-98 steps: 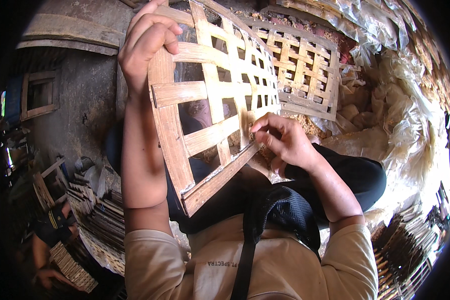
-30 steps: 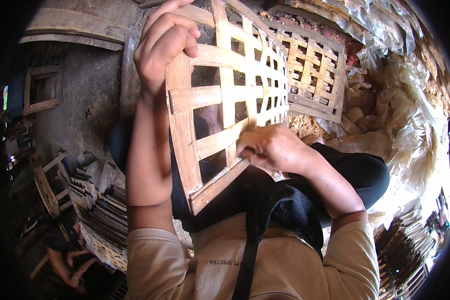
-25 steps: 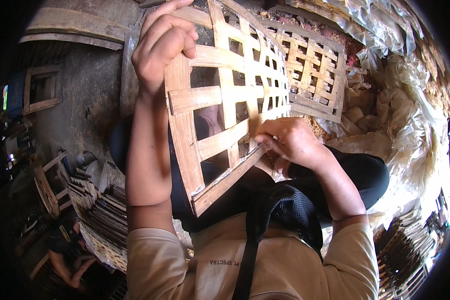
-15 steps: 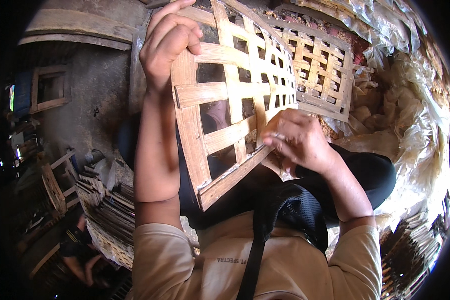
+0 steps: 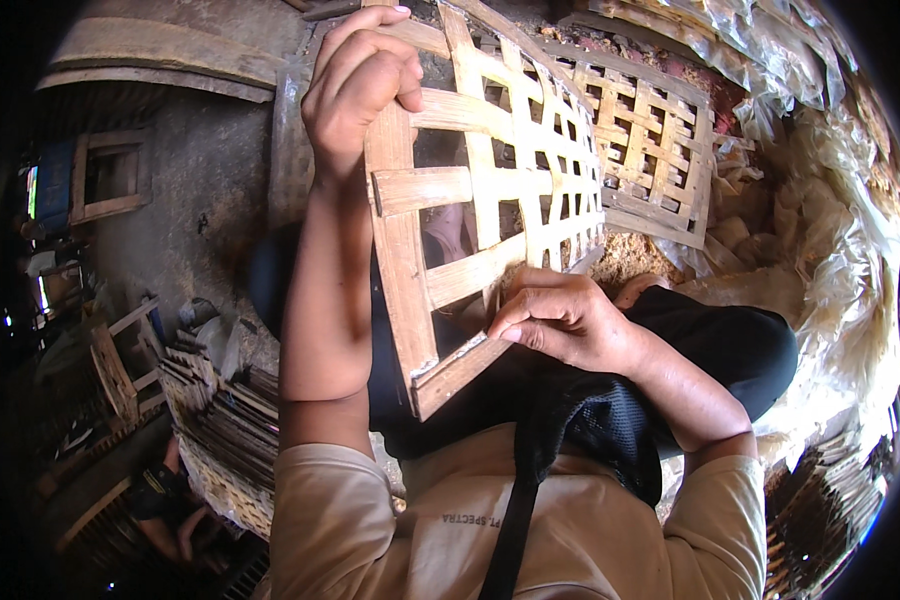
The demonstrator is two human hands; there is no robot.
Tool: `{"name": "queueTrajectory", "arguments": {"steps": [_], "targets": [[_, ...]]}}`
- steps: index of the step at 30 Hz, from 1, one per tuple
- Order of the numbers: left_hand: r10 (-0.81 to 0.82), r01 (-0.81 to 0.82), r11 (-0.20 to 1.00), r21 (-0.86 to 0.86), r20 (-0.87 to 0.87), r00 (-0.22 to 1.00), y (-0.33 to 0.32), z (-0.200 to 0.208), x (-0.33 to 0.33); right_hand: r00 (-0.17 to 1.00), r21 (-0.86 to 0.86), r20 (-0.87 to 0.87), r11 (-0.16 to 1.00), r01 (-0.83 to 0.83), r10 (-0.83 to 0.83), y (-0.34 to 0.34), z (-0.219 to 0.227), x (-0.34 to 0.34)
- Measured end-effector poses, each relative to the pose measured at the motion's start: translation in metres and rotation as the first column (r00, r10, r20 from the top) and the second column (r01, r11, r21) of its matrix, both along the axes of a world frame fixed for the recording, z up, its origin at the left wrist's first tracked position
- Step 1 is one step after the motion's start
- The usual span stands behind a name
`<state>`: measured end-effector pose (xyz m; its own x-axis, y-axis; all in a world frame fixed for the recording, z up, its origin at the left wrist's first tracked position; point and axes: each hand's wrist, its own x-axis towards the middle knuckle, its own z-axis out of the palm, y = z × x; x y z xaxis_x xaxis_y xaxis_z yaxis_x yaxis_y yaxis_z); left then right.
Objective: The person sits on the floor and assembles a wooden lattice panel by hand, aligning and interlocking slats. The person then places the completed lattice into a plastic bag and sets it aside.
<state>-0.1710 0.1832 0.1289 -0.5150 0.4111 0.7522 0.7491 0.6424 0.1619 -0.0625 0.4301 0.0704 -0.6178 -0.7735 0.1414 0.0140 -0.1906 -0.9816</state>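
Since half a second ago the right hand (image 5: 568, 325) has slid leftward along the near edge of the woven panel (image 5: 490, 185), closer to its near left corner; its grip is narrow, thumb and forefinger almost together at that edge, though whether the edge strip is pinched between them I cannot tell; the panel, one in hand, stands tilted, running beyond the right hand and to the right of the left hand (image 5: 365, 105); that grip is curled firmly around the panel's far left part.

Nearest, counted outward: one black mesh item (image 5: 605, 425) with one strap (image 5: 510, 530), over the person's shirt; two bare hands; one held panel, its flat strips crossing with open squares between; two stacks of slats, one on the left (image 5: 215, 425) and one on the right (image 5: 820, 500); one other person (image 5: 160, 490), low on the left; pale plastic sheeting (image 5: 820, 265) on the right, its pieces too tangled to count; farther off, one second woven panel (image 5: 660, 228) beyond the held one; one wooden frame (image 5: 112, 209) on the left.
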Motion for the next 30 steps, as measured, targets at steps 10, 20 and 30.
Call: {"name": "queueTrajectory", "arguments": {"steps": [10, 20, 30], "targets": [[-0.014, 0.014, 1.000, 0.028, 0.028, 0.999, -0.007, -0.005, -0.001, 0.851, -0.008, 0.499, 0.983, -0.185, 0.164, -0.014, 0.014, 0.008], [-0.035, 0.038, 0.998, 0.046, -0.071, 0.997, -0.009, -0.003, -0.003, 0.816, -0.104, 0.578, 0.992, 0.075, -0.001, -0.018, 0.022, 0.005], [-0.032, 0.035, 0.998, 0.051, -0.046, 0.998, -0.002, -0.001, 0.002, 0.971, 0.115, 0.207, 0.989, 0.098, -0.120, -0.015, 0.041, 0.007]]}}
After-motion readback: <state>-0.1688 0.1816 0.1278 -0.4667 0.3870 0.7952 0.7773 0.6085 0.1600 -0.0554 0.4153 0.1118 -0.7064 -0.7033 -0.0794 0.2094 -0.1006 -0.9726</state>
